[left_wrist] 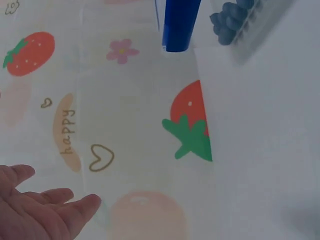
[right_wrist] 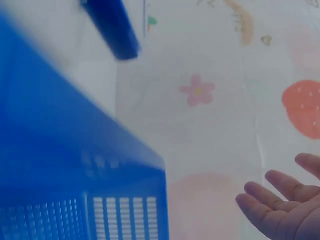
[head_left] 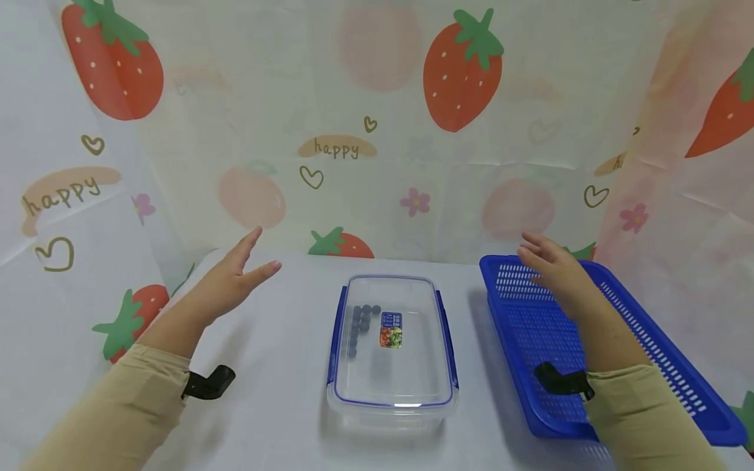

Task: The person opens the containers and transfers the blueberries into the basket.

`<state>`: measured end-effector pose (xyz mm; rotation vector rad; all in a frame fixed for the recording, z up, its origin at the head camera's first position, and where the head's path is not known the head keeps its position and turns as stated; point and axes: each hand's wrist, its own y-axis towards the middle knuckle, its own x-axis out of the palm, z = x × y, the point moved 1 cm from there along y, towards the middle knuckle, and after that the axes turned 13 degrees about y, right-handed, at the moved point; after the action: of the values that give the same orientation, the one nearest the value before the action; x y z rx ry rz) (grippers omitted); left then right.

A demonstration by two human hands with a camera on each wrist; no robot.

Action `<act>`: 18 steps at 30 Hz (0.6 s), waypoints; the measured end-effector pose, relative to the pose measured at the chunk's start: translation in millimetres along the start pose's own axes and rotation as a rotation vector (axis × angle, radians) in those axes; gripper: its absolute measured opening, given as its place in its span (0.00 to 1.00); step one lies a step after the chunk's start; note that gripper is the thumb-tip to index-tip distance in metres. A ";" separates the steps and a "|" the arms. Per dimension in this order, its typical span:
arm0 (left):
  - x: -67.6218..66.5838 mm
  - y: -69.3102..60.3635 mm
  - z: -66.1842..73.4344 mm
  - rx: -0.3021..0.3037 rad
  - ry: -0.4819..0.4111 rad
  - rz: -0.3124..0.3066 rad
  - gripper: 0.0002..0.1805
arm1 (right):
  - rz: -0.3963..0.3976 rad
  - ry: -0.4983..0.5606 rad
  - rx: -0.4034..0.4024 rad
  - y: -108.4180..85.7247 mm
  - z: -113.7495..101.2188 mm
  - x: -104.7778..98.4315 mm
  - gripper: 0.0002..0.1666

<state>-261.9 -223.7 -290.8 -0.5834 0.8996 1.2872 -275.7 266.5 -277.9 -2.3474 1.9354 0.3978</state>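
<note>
A clear lidded plastic food container [head_left: 412, 373] with blue side clips stands mid-table. Through its lid I see several small dark blue balls, like blueberries [head_left: 356, 327], gathered along the left side; the left wrist view shows the blueberries [left_wrist: 232, 22] through the wall. My left hand [head_left: 226, 288] hovers left of the container with fingers extended, touching nothing. On the other side, my right hand [head_left: 556, 275] is raised over the blue plastic basket [head_left: 506, 340], its fingers loosely spread and holding nothing. Both palms face inward; the left hand [left_wrist: 45, 210] and right hand [right_wrist: 282, 205] also appear in their wrist views.
The basket has slatted walls and lies lengthwise at the table's right. White tabletop [head_left: 265, 392] extends around the container. Behind and at both sides hang pale sheets [head_left: 389, 216] printed with strawberries and hearts. A black wrist strap mount [head_left: 209, 383] sits on each sleeve.
</note>
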 end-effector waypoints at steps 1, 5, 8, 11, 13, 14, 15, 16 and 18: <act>-0.1 -0.9 1.7 -0.008 -0.012 0.004 0.48 | 0.010 0.012 -0.011 0.0 -0.7 2.7 0.42; 0.9 -3.9 6.2 -0.028 -0.060 0.008 0.48 | 0.029 0.043 -0.034 0.0 -3.1 12.8 0.39; 3.8 -5.6 7.2 -0.040 -0.091 0.001 0.48 | 0.032 0.055 -0.030 -1.2 -4.7 21.1 0.38; 8.6 -7.2 7.1 -0.045 -0.114 -0.008 0.48 | 0.045 0.051 -0.015 -5.2 -6.0 31.1 0.39; 13.0 -8.2 6.7 -0.045 -0.124 -0.015 0.48 | 0.061 0.039 -0.001 -8.8 -6.8 38.8 0.39; 15.4 -8.7 6.4 -0.044 -0.128 -0.019 0.48 | 0.072 0.032 0.006 -10.6 -7.5 43.1 0.39; 18.1 -9.1 5.9 -0.043 -0.131 -0.022 0.48 | 0.081 0.026 0.011 -12.3 -8.1 47.2 0.39; 20.7 -9.5 5.5 -0.040 -0.132 -0.024 0.48 | 0.089 0.025 0.016 -13.6 -8.7 51.4 0.38; 25.7 -10.2 4.9 -0.038 -0.134 -0.029 0.48 | 0.095 0.021 0.022 -15.7 -10.0 58.9 0.38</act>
<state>-250.0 -207.7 -310.6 -0.5318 0.7548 1.3041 -248.8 211.3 -284.3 -2.2615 2.0558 0.3582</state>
